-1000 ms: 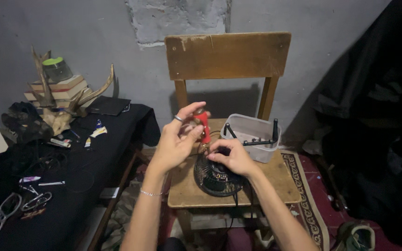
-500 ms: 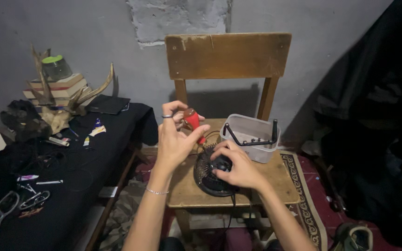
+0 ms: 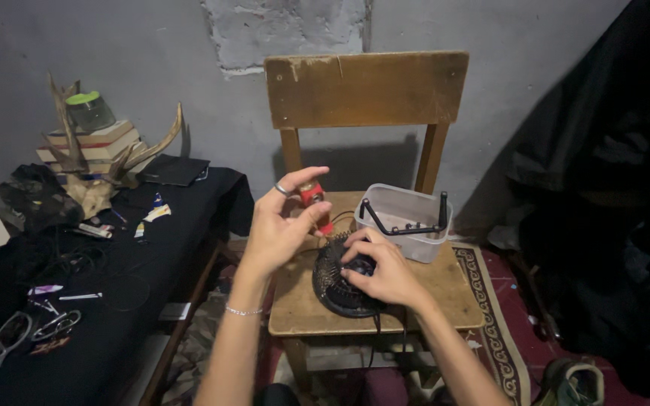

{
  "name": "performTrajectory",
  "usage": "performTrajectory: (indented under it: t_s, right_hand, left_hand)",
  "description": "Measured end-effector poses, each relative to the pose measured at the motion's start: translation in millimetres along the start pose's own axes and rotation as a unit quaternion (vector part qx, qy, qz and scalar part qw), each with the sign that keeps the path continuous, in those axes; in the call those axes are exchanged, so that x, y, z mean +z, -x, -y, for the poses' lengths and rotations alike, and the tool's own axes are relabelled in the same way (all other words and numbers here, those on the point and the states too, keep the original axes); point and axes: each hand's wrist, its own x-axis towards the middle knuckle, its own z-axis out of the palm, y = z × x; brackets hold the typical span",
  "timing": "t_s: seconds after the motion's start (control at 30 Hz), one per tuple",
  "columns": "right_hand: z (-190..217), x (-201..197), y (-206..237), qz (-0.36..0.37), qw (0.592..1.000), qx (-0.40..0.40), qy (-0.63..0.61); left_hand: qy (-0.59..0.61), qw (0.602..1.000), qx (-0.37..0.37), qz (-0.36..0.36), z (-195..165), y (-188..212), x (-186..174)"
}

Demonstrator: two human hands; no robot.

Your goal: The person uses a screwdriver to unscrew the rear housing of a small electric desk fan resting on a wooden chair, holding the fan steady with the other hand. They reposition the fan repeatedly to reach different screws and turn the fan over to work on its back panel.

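- Fan (image 3: 340, 289) lies flat on the chair (image 3: 445, 289) seat, just beside the tub (image 3: 404, 218)
- Right hand (image 3: 381, 271) presses on its hub, fingers curled over the grille
- Left hand (image 3: 283, 229) pinches a red screwdriver (image 3: 314, 199) above the fan
- Risk: the tip may skid off, since the fan could slide on the seat

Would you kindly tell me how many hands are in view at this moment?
2. The left hand is raised, holding a small red screwdriver above the wooden chair seat. The right hand rests on the round black fan.
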Motion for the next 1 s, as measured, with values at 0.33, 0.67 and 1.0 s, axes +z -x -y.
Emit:
performTrajectory:
  t_s: [0.33,0.67,1.0]
  right_hand:
    - [-5.9,7.4,2.6,-0.021,0.999,0.019,-0.014]
    - [6.6,8.8,-4.5,-0.017,0.999,0.021,0.019]
    - [22.5,12.5,-2.6,-0.107,0.991,0.075,0.0]
  left_hand:
    - [0.11,0.993,-0.045,0.006,-11.6,12.1,-2.7]
    - [-0.189,0.969,0.071,-0.146,-14.4,15.9,3.0]
    - [-0.018,0.953,0.014,-0.301,15.3,36.2,-12.6]
